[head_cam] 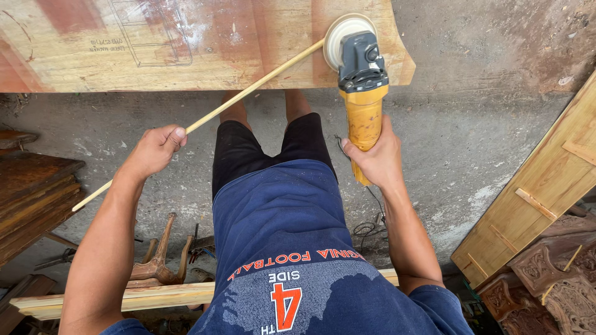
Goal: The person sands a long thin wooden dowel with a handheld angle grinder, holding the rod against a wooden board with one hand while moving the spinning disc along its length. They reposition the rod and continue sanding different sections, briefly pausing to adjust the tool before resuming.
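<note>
Stick (248, 92), long and thin, is pinched tight in the left hand (155, 151) with its far tip touching the sander's (359, 74) round pad, the right hand (376, 158) wrapped around the yellow handle, so I think smoothing the tip needs slow turning.

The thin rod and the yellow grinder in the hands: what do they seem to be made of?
The thin rod, held in the left hand, looks like bare pale wood: matte, unpainted, straw-coloured. The grinder, gripped by the right hand, seems to be moulded plastic: a smooth yellow handle, a dark grey head and a pale round disc.
</note>
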`<state>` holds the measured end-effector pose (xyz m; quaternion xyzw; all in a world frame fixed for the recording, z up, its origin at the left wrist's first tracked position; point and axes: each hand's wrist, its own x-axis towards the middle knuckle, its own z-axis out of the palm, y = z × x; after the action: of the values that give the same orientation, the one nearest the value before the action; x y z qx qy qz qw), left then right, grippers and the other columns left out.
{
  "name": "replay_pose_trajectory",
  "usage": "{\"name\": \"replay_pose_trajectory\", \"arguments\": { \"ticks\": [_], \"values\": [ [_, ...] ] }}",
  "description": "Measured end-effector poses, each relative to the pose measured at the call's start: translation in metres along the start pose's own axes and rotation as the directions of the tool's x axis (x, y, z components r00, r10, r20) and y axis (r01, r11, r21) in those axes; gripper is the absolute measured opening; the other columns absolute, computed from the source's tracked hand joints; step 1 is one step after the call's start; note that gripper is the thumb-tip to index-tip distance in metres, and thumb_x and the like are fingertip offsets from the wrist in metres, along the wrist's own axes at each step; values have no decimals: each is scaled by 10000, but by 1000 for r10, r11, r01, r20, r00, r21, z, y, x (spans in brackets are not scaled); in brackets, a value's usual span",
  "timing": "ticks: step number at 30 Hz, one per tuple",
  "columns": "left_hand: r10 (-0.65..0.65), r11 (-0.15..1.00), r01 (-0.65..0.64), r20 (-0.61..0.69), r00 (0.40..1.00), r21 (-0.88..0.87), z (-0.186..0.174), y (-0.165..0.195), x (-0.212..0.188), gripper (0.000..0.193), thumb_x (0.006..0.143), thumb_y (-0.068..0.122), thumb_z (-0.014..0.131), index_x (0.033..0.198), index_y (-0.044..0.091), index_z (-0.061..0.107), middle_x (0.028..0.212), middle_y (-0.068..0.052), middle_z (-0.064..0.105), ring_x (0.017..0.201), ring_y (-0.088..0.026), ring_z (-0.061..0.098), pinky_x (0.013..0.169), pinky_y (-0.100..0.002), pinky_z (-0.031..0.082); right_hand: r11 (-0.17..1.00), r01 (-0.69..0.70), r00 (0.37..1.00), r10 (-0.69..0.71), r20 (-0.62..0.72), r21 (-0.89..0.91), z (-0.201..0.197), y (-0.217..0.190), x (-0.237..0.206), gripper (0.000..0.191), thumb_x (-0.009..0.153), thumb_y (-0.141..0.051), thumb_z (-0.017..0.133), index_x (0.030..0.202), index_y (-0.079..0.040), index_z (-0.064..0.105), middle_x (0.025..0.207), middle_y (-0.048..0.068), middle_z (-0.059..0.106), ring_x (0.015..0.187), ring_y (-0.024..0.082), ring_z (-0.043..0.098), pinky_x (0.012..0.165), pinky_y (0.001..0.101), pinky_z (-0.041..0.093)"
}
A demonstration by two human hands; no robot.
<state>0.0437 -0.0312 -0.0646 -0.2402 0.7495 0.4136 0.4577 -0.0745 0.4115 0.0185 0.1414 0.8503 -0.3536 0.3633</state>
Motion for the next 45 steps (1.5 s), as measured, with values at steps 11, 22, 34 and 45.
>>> {"name": "replay_pose_trajectory", "arguments": {
  "ticks": [11,22,34,45],
  "values": [
    [8,1000,-8,5,1000,-30,-1,2,1,489,1091,476,502,894,56,655,672,-38,511,648,-156,458,590,-350,415,998,43,996,-40,74,-37,7,1,-8,672,744,-340,860,1235,-3,548,1010,200,757,957,325,768,824,420,586],
    [340,911,-252,-247,907,326,20,-2,-12,289,1100,306,576,1002,42,642,723,-231,610,709,-464,616,614,-526,470,992,108,958,-85,275,-69,42,-11,-22,681,738,-333,838,1271,-28,542,990,238,741,962,419,728,825,459,567],
    [397,908,-335,-253,882,253,14,7,-14,269,1087,315,555,1128,79,677,873,-174,675,791,-420,656,678,-493,504,986,142,986,-134,-97,85,-18,11,0,577,798,-255,858,1216,7,558,1044,176,734,946,248,724,845,396,573],
    [137,984,-118,-148,979,130,8,13,-10,380,1098,414,496,1015,87,672,684,-127,592,638,-294,595,637,-433,485,982,186,964,-175,199,-37,39,-5,-19,693,734,-319,853,1272,-12,544,1021,238,733,972,421,722,821,470,566]
  ]
}}
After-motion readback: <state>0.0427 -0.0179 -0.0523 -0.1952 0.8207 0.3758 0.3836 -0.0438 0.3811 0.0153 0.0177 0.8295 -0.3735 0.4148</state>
